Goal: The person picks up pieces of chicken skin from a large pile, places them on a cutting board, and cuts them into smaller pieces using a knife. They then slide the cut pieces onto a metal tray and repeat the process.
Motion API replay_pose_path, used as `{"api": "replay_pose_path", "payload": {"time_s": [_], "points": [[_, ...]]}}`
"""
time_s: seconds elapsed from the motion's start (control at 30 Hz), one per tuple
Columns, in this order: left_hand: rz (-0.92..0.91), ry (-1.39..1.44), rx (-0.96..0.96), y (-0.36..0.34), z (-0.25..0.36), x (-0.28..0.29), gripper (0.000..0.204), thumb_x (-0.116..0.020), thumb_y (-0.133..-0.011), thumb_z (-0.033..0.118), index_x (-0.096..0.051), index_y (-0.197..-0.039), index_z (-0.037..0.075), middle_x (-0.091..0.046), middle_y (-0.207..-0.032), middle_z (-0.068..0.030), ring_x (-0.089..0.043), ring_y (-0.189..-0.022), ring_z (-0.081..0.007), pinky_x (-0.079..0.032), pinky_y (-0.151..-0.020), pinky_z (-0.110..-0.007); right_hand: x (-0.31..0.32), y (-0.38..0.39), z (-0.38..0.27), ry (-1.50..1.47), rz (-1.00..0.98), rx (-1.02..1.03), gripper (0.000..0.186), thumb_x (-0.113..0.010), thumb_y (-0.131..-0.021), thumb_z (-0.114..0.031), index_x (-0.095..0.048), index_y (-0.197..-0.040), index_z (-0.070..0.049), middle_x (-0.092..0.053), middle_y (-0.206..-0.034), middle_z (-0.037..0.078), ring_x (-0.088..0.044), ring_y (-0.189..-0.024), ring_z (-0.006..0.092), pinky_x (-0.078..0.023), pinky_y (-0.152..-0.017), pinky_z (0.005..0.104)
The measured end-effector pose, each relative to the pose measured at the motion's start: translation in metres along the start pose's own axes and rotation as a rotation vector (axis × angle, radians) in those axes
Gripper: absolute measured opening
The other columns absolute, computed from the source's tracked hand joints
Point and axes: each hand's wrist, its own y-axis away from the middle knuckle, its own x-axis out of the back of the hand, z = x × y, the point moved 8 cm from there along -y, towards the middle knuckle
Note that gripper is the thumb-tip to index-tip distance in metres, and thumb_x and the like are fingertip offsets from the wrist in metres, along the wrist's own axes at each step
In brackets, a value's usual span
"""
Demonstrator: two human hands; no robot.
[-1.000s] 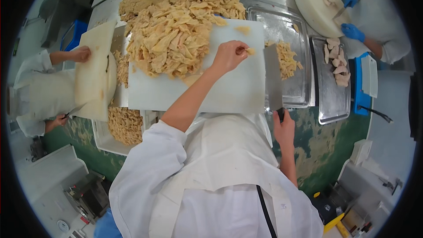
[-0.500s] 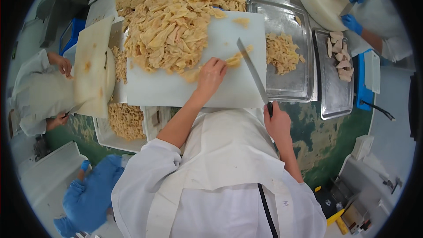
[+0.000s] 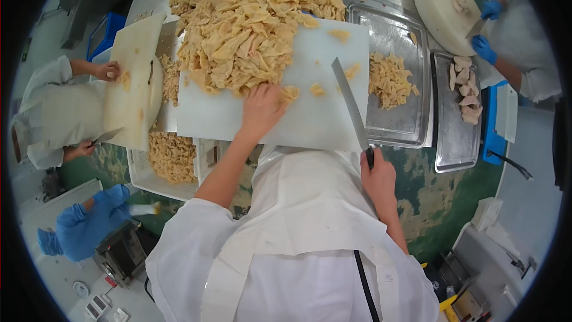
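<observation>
At left hand (image 3: 262, 109), yellow piece (image 3: 290, 93), pile (image 3: 238, 42) beyond

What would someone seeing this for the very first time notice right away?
Most likely the big heap of yellowish pieces, piled over the upper left of the white cutting board, the left hand at its lower edge. Next, the long knife in the right hand, its blade angled over the board's right side.

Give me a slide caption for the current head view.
Left hand at a heap of yellowish pieces, right hand holding a black-handled knife over a white board.
</observation>
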Motion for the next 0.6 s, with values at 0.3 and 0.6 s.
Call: {"api": "replay_pose_path", "payload": {"time_s": [0.3, 0.6], "points": [[-0.267, 0.398, 0.089, -0.012, -0.009, -0.061, 0.016, -0.069, -0.084, 0.007, -0.068, -0.100, 0.004, -0.063, -0.089, -0.0108, -0.064, -0.073, -0.0233, -0.054, -0.064, -0.034, -0.017, -0.013, 0.008, -0.018, -0.051, -0.027, 0.029, -0.057, -0.095, -0.030, -0.055, -0.094, -0.002, -0.062, -0.066, 0.025, -0.063, -0.068, 0.0468, -0.049, -0.061, 0.0542], [-0.325, 0.874, 0.335, -0.052, 0.029, -0.110, 0.014, -0.069, -0.087, 0.010, -0.068, -0.100, 0.005, -0.063, -0.094, -0.0085, -0.063, -0.065, -0.0184, -0.052, -0.059, -0.030, 0.004, -0.008, 0.035, -0.146, 0.082, -0.138, 0.029, -0.056, -0.096, -0.032, -0.056, -0.093, -0.003, -0.062, -0.066, 0.023, -0.061, -0.068, 0.0482, -0.046, -0.060, 0.0546]]}}
